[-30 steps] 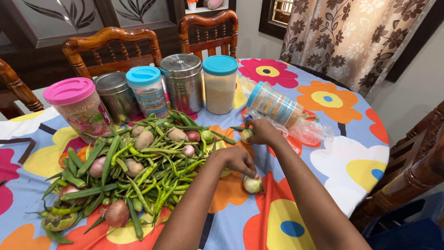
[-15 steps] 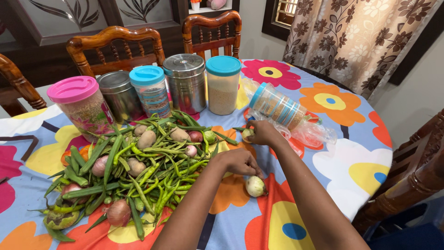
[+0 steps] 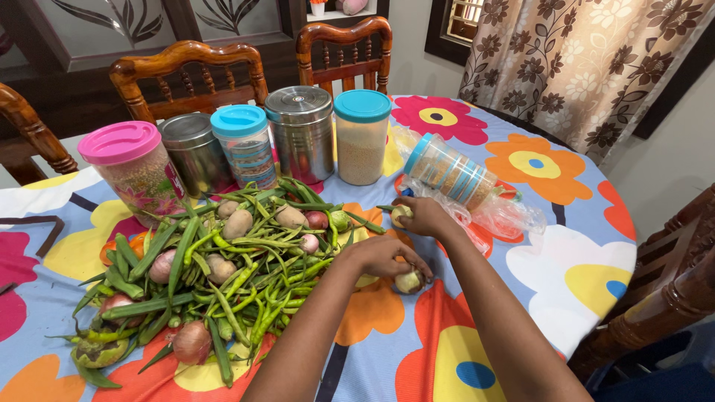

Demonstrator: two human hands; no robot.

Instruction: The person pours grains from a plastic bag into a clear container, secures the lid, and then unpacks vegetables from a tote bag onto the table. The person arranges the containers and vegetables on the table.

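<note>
Flowered bench (image 3: 521,246) ringed by wooden chairs; left hand (image 3: 383,255) pinches a pale onion (image 3: 408,281), right hand (image 3: 423,216) curled round another onion (image 3: 400,215).

Pale onion (image 3: 407,281) half under left-hand fingers (image 3: 411,265); tipped jar's (image 3: 449,170) contents blurred behind plastic.

Vegetable pile (image 3: 223,275) crowds left; tipped jar (image 3: 449,170) blocks ahead; tablecloth (image 3: 536,260) bare rightward.
</note>
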